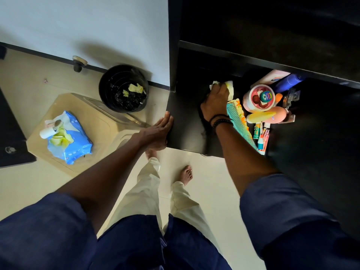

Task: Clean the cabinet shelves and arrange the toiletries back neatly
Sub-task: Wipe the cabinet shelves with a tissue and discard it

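The right hand [216, 100] presses a pale wipe [227, 86] onto the black shelf [187, 123], fingers closed over it, with bare shelf to its left. Toiletries [261, 108] crowd just right of the hand. The left hand [157, 133] lies flat, fingers together, against the shelf's left front corner.

A black bin [123, 88] stands beside a stool [101, 121] bearing a blue wipes packet [75, 141].

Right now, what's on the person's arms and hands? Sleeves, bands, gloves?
Both hands are bare, no gloves. Dark navy sleeves are pushed up around the elbows, forearms uncovered. The right hand has thin black bands at the wrist, seemingly two or three cords. The left hand shows no band, ring or watch.
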Demonstrator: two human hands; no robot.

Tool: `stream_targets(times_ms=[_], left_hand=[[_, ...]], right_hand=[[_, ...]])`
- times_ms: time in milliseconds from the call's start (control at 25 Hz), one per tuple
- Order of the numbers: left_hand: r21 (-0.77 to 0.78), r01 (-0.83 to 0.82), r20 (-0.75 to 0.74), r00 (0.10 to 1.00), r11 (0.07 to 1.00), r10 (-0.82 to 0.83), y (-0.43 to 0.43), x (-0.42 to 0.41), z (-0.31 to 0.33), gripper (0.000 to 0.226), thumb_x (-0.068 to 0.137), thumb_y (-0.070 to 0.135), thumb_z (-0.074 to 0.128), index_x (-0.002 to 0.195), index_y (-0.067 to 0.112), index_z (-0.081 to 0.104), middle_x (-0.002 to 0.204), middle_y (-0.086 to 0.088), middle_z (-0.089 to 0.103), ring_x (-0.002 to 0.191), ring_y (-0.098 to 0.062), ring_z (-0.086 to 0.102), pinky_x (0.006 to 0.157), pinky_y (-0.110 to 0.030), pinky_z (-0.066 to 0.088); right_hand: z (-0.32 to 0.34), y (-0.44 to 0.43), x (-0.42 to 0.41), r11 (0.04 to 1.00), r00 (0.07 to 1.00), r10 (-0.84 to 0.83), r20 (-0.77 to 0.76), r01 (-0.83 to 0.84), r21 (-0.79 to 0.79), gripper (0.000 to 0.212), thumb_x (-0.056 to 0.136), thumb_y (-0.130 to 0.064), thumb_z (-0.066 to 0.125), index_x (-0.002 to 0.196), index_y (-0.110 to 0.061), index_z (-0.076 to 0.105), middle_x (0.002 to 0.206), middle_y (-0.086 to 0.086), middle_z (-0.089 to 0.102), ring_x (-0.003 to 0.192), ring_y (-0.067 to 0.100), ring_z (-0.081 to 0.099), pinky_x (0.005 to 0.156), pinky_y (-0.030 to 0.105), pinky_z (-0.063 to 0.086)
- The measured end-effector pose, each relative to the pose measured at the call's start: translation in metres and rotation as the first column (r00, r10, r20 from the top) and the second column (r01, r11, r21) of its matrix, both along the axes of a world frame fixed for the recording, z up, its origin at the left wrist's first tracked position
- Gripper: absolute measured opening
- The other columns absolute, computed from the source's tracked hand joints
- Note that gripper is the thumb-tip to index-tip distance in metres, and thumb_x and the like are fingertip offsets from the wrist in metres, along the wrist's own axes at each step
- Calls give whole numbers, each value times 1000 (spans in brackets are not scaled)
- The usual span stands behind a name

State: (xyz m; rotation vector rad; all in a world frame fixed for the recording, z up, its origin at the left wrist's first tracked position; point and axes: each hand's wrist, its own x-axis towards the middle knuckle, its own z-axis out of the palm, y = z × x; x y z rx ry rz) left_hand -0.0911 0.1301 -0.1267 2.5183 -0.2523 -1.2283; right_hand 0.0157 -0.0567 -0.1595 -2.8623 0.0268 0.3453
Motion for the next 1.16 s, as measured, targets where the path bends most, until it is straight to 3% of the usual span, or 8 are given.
stream_targets(times_ms=[160,280,400,480,640,800,960,1160], left_hand=[[-187,-243,71,963,952,259,2,-17,-5,80,90,6,49,152,15,-2,159,-6,-13,146,-27,11,115,-35,25],[-384,-555,95,771,738,629,-1,-45,-14,68,93,3,44,151,20,14,160,1,6,145,-17,19,115,-36,28],[-445,-687,30,630,575,776,-1,-66,-22,60,97,9,42,150,23,19,158,2,17,143,-17,25,115,-44,30],[-431,-714,17,606,553,795,3,-65,-20,57,97,9,42,149,22,23,157,3,20,141,-18,30,114,-43,32],[-363,-704,66,634,610,771,12,-60,-16,54,98,11,40,148,23,27,157,4,22,139,-15,35,112,-34,33],[-355,-722,40,622,593,782,10,-59,-14,53,98,9,38,148,20,28,156,0,25,141,-17,32,115,-36,30],[-336,-720,-6,647,608,763,1,-61,-16,50,99,11,37,148,17,29,151,-5,36,136,-22,38,111,-36,33],[-370,-758,-100,607,537,788,-6,-66,-19,52,92,16,34,142,25,38,133,-4,56,117,-24,55,102,-45,45]], right_hand=[[-6,21,-27,982,981,179,70,-182,40,50,85,-5,47,133,9,41,140,31,39,132,46,35,115,49,24],[-19,41,-113,873,871,472,140,-483,67,49,86,-7,46,133,5,47,140,27,44,133,43,39,108,55,35],[-18,34,-147,700,702,704,101,-711,61,52,90,-10,43,141,-2,40,148,17,40,139,32,34,115,48,29],[-23,35,-111,732,733,669,124,-679,65,50,91,-11,45,141,-7,41,149,12,40,140,29,34,114,47,30],[-21,53,-45,916,928,367,63,-372,151,48,98,-18,37,144,-9,36,154,11,30,143,31,25,117,47,22],[-29,64,-101,830,838,533,117,-545,117,52,88,-11,30,136,-7,50,143,13,47,134,30,44,109,49,37],[-17,17,-181,782,790,612,33,-610,124,53,87,-2,29,135,-10,51,142,8,50,133,26,46,112,40,31],[-9,-57,-172,972,972,231,-53,-227,67,51,102,-32,19,146,-9,31,153,14,30,142,34,27,115,50,27]])
